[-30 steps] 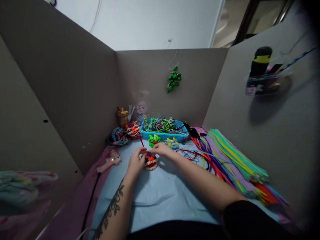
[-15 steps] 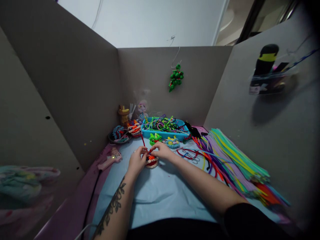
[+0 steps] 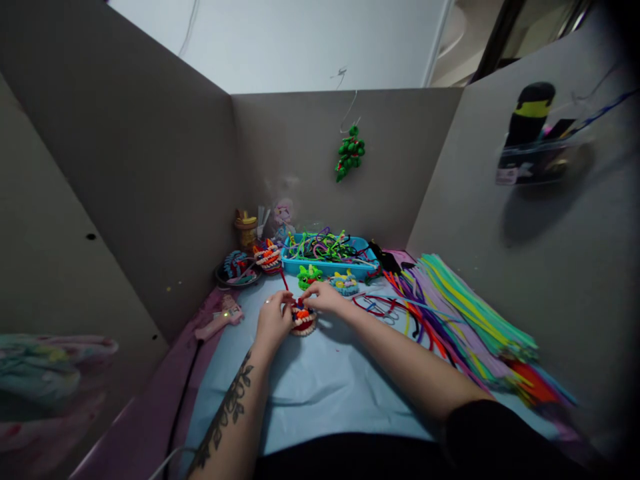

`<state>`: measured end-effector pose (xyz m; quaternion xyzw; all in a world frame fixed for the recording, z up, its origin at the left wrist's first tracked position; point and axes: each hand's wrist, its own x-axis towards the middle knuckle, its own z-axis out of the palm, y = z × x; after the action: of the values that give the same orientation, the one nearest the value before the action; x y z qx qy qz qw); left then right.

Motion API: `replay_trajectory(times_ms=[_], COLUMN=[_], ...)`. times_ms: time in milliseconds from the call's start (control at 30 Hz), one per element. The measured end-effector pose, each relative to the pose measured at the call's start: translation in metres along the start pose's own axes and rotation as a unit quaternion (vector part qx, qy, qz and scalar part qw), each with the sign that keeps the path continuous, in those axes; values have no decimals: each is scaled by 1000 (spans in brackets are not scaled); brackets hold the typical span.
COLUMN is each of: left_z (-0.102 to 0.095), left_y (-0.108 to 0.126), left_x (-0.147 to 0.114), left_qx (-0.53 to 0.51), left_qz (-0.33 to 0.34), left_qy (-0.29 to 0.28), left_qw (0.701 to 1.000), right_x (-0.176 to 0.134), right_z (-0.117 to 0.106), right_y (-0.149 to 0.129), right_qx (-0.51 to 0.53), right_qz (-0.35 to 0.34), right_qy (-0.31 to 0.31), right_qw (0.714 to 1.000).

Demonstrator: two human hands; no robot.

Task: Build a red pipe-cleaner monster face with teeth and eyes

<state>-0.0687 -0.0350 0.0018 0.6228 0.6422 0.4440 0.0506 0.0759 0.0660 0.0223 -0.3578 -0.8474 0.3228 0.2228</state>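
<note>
Between my hands, on the pale blue sheet (image 3: 345,373), sits a small red, orange and cream pipe-cleaner figure (image 3: 303,323) with a toothed edge. My left hand (image 3: 274,320) is at its left side, fingers closed at its top. From the right, my right hand (image 3: 323,297) reaches the same top part with thumb and fingertips pinched. A red pipe cleaner (image 3: 285,280) sticks up from between the left fingers. Just behind stand a green figure (image 3: 310,277) and a blue and yellow one (image 3: 344,283). What exactly the right fingertips grip is too small to make out.
A blue tray (image 3: 330,268) of pipe-cleaner scraps lies at the back. Bundled pipe cleaners (image 3: 475,307) lie right, with scissors (image 3: 387,313) near them. At left are a pink glue gun (image 3: 220,319) and a dark bowl (image 3: 237,273). Grey partitions (image 3: 310,153) enclose the table.
My fingertips have parted slightly at the figure's top, and more of its orange and blue part shows. The whole view has shifted a little.
</note>
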Motion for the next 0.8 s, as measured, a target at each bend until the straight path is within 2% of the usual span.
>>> replay_trajectory(times_ms=[167, 433, 567, 800], left_z=[2, 5, 6, 8], left_y=[-3, -4, -4, -3], left_x=[3, 0, 1, 9], left_qx=[-17, -9, 2, 20], left_qz=[2, -2, -10, 47], left_qy=[8, -22, -24, -21], left_qw=[1000, 1000, 1000, 998], right_x=[-1, -5, -7, -4], right_z=[-8, 4, 4, 3], right_y=[-1, 2, 1, 2], right_qx=[4, -18, -39, -38], right_qz=[-39, -30, -46, -70], right_qy=[9, 23, 17, -3], right_qw=[999, 999, 998, 997])
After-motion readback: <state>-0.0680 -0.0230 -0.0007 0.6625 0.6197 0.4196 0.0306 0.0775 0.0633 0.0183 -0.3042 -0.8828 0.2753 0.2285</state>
